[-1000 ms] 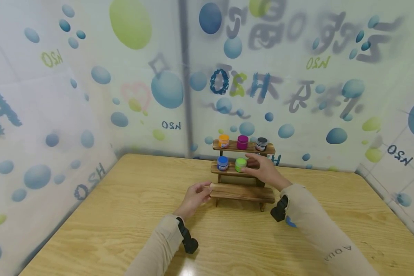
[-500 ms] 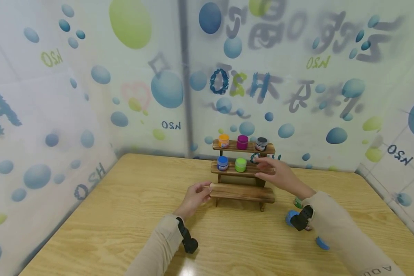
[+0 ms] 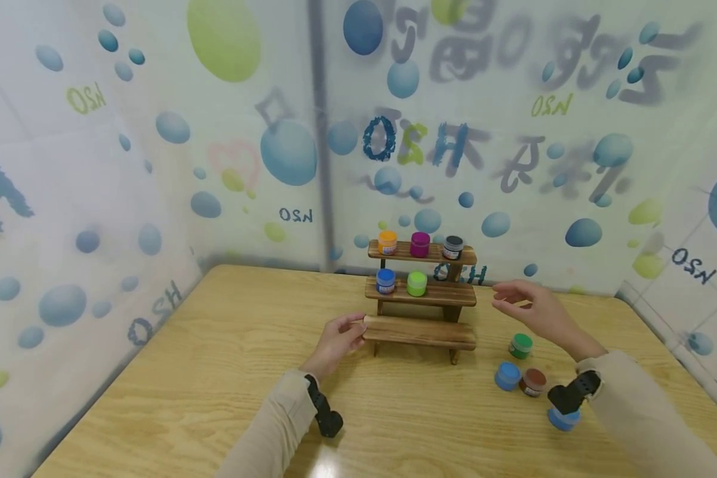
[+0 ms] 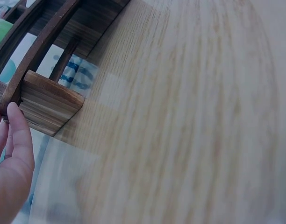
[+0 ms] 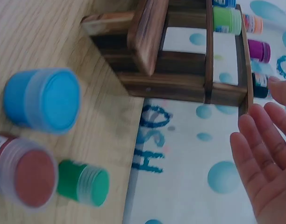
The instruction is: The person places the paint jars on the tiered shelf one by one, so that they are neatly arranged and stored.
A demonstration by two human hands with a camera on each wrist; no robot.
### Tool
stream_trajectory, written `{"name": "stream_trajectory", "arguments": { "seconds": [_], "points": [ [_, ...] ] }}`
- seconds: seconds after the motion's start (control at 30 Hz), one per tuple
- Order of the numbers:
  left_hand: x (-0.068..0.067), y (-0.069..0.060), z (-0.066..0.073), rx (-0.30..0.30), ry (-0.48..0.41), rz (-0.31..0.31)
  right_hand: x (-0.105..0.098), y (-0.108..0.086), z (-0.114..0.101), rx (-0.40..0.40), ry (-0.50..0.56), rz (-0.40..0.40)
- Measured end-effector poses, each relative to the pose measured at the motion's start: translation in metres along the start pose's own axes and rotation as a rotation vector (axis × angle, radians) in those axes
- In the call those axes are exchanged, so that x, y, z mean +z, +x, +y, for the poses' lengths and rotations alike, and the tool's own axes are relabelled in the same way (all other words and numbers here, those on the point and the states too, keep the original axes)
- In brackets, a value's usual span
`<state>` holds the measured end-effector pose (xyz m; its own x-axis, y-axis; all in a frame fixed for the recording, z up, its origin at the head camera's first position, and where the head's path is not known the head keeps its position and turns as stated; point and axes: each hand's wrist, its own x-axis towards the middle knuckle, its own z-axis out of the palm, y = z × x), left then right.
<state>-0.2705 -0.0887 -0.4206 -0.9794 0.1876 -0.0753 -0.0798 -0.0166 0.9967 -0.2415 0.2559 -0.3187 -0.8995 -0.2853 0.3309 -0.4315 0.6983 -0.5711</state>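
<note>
A three-tier wooden rack (image 3: 421,332) stands near the back of the table. My left hand (image 3: 336,340) pinches the left end of its lowest shelf between thumb and fingers, as the left wrist view also shows. An orange jar (image 3: 387,243), a purple jar (image 3: 420,245) and a black jar (image 3: 452,247) sit on the top shelf. On the middle shelf are a blue jar (image 3: 385,281) and a light green jar (image 3: 417,284). My right hand (image 3: 538,312) hovers right of the rack, fingers loosely bent, holding nothing. Below it stands a dark green jar (image 3: 520,346).
A light blue jar (image 3: 507,376) and a brown jar (image 3: 533,382) stand close together on the table (image 3: 418,418), right of the rack. Another blue jar (image 3: 564,417) is partly covered by the right wrist camera. A patterned curtain (image 3: 514,166) hangs behind.
My right hand has let go of the light green jar on the middle shelf and moved right, over the loose jars, which its arm had covered. The left hand stays on the rack.
</note>
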Motion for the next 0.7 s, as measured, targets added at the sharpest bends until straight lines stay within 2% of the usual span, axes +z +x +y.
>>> {"name": "stream_trajectory", "arguments": {
  "seconds": [0.17, 0.4, 0.57, 0.7],
  "points": [
    [0.0, 0.0, 0.0, -0.005, 0.006, 0.005, -0.004, -0.012, 0.015, 0.007, -0.031, 0.02],
    [0.001, 0.002, 0.0, -0.022, -0.001, 0.011, -0.001, -0.029, 0.033, 0.038, -0.035, -0.006],
    [0.001, -0.001, 0.0, 0.008, 0.001, 0.006, -0.001, -0.037, 0.043, 0.039, -0.02, -0.015],
    [0.0, -0.003, 0.0, 0.04, 0.002, 0.0, -0.002, -0.042, 0.053, 0.08, -0.026, -0.023]
  ]
}}
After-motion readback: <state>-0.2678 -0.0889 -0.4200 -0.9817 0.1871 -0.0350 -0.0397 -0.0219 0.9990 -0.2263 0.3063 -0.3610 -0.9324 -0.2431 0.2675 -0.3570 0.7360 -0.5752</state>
